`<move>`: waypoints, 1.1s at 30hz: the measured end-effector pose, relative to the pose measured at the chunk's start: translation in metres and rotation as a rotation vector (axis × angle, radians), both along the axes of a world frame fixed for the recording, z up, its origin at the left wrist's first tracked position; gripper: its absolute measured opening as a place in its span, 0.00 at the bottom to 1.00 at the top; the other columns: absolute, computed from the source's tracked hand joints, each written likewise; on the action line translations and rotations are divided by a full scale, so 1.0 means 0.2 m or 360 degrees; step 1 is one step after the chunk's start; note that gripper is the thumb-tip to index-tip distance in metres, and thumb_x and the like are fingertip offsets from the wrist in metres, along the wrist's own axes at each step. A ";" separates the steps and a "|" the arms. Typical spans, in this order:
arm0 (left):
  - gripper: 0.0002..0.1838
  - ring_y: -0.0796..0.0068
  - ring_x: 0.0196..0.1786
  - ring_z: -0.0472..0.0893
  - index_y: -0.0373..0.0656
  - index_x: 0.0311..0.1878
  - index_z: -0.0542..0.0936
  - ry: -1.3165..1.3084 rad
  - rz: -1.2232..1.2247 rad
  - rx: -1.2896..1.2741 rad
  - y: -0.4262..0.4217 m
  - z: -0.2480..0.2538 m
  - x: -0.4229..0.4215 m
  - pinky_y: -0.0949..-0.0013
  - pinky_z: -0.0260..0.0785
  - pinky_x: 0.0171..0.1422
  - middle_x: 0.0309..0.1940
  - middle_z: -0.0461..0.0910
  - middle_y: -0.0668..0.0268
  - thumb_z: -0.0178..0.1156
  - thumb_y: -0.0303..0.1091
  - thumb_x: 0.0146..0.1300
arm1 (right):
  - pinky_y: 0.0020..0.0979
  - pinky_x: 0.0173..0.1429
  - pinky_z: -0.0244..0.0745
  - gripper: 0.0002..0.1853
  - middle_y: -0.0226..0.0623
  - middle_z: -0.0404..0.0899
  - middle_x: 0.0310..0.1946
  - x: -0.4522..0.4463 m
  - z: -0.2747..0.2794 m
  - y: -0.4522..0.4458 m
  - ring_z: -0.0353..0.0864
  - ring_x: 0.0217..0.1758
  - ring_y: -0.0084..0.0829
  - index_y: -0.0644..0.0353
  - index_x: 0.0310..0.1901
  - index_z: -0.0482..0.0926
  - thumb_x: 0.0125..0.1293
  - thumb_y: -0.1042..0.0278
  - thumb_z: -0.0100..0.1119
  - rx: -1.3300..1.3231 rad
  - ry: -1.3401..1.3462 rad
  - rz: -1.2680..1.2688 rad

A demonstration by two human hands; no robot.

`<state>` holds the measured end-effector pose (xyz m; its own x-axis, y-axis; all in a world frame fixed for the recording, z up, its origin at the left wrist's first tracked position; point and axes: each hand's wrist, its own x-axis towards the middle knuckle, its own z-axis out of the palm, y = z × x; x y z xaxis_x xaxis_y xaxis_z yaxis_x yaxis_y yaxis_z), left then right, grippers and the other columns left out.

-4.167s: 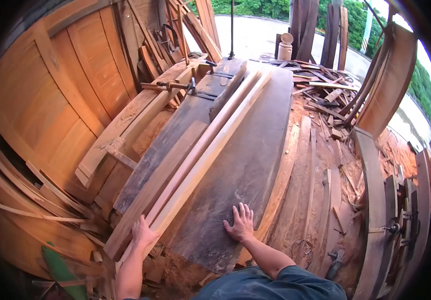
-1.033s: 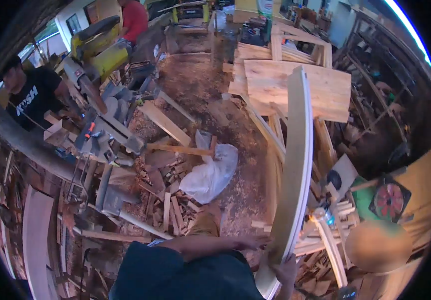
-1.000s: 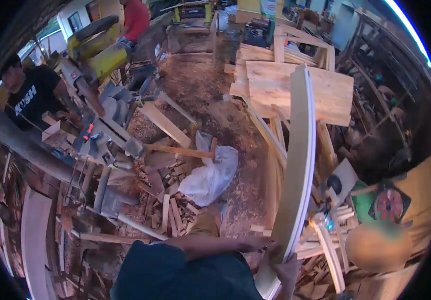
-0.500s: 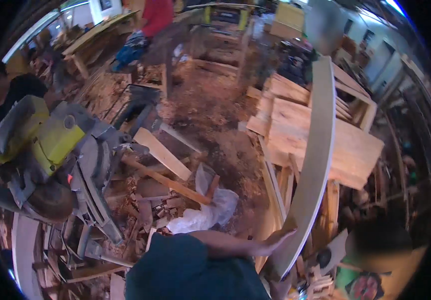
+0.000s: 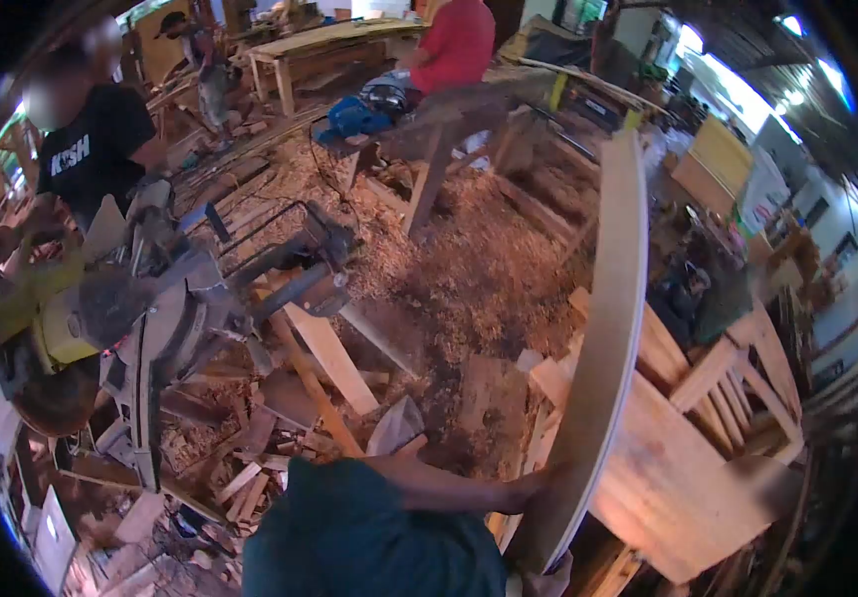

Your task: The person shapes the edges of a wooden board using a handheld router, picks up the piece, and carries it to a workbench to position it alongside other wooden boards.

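A long, pale wooden board (image 5: 603,298) stands on edge in front of me, running from the bottom centre up toward the top right. My left arm crosses my green shirt, and my left hand (image 5: 529,491) grips the board's near part; its fingertips are mostly hidden against the wood. At the board's lower end, a small part of my right hand (image 5: 555,575) shows, closed around the bottom edge. The rest of that hand is out of sight.
At left stands a yellow-and-grey mitre saw (image 5: 140,308); a person in a black shirt (image 5: 96,149) is behind it. Offcuts (image 5: 329,358) and shavings cover the floor. Planks (image 5: 673,468) are stacked at right. A person in red (image 5: 457,45) sits near a wooden bench (image 5: 339,40).
My view has swung left and up, bringing the person in black into sight. The board remains in my hold. My left hand's fingers, earlier stretched along the board, are now mostly hidden.
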<state>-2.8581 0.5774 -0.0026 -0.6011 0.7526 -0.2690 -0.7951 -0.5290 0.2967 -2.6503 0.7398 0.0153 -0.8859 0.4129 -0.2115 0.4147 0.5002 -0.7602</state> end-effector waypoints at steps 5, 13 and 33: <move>0.30 0.72 0.54 0.83 0.46 0.66 0.77 -0.0145 0.0360 -0.0066 -0.20 0.14 -0.64 0.64 0.75 0.62 0.57 0.83 0.68 0.56 0.60 0.74 | 0.35 0.72 0.67 0.55 0.55 0.74 0.67 -0.68 0.06 0.15 0.73 0.69 0.40 0.70 0.75 0.60 0.46 0.70 0.84 -0.0227 -0.0109 0.0271; 0.30 0.72 0.57 0.82 0.43 0.65 0.77 -0.0280 0.0690 -0.0192 -0.70 0.29 -1.34 0.63 0.74 0.66 0.58 0.83 0.64 0.56 0.59 0.75 | 0.42 0.57 0.77 0.48 0.49 0.84 0.47 -1.86 0.24 -0.03 0.83 0.54 0.41 0.67 0.69 0.66 0.50 0.56 0.81 0.0503 -0.0325 0.0887; 0.42 0.63 0.63 0.79 0.37 0.73 0.68 0.0056 0.1825 -0.0187 -2.48 0.47 -3.45 0.58 0.71 0.68 0.64 0.77 0.58 0.58 0.64 0.71 | 0.43 0.65 0.74 0.54 0.53 0.77 0.63 -4.67 0.68 -1.89 0.76 0.66 0.46 0.63 0.75 0.64 0.50 0.49 0.82 0.0310 -0.0009 0.1671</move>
<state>-3.5483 0.0807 0.0914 -0.9242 -0.2695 -0.2706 0.1447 -0.9029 0.4048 -3.5847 0.3624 0.1516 -0.8171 -0.5291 -0.2291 -0.2912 0.7217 -0.6279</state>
